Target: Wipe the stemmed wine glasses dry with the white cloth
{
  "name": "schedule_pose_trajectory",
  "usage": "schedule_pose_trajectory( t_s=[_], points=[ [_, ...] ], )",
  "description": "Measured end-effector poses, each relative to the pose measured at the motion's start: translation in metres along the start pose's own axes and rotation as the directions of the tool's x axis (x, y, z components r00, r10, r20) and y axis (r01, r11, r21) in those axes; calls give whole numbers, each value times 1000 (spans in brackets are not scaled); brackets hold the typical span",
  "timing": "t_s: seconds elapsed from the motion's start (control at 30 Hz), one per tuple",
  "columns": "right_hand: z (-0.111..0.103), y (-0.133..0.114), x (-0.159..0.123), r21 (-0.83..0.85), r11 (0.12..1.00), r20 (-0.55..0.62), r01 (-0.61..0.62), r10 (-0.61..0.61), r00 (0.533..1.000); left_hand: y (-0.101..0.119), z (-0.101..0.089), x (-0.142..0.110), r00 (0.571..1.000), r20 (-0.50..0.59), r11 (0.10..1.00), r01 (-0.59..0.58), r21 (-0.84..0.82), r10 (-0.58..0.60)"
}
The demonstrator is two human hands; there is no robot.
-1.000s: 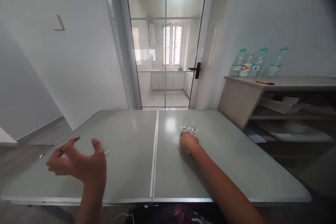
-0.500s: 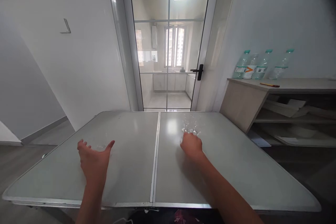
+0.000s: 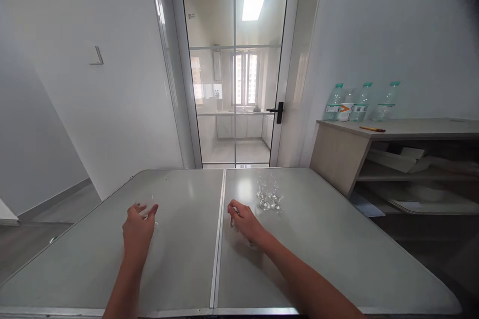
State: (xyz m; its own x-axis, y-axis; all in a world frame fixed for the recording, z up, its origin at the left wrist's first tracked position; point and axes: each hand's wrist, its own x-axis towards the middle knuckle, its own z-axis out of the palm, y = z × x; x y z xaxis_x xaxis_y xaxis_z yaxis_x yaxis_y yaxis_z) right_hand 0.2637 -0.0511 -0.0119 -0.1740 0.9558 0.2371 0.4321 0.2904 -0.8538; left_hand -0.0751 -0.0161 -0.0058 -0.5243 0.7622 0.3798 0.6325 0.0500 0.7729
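Observation:
My left hand (image 3: 138, 229) is on the left half of the table, its fingers and thumb curved around a clear glass (image 3: 148, 203) that is partly hidden by the hand. My right hand (image 3: 245, 222), just right of the table's centre seam, is closed on another clear stemmed glass (image 3: 231, 221); its fingers cover most of it. Beyond that hand, to the right, several small stemmed glasses (image 3: 265, 203) stand upright in a close group.
The grey folding table (image 3: 179, 259) has a metal seam down its middle. To the right stands a wooden cabinet (image 3: 339, 154) with several plastic bottles (image 3: 360, 103) and a thin orange-brown object (image 3: 372, 129) on top. A glazed door (image 3: 235, 124) stands behind the table.
My right hand has drawn away from the glass group, leftward and nearer to me, with a glass in it. My left hand's spread fingers have closed in around the left glass. The view has tilted up slightly.

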Motion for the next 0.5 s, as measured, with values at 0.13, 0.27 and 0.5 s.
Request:
schedule_pose_trajectory(
  t_s=[0.13,0.27,0.5],
  points=[
    [1,-3,2,124,988,-156,86,-66,985,46,1,1,967,73,957,-228,-177,244],
    [-3,-4,2,240,970,-121,50,-21,992,96,31,-6,830,169,814,-447,-370,532],
    [-28,-10,0,227,970,-193,90,-46,980,92,110,-57,488,270,555,-763,-332,830]
  ],
)
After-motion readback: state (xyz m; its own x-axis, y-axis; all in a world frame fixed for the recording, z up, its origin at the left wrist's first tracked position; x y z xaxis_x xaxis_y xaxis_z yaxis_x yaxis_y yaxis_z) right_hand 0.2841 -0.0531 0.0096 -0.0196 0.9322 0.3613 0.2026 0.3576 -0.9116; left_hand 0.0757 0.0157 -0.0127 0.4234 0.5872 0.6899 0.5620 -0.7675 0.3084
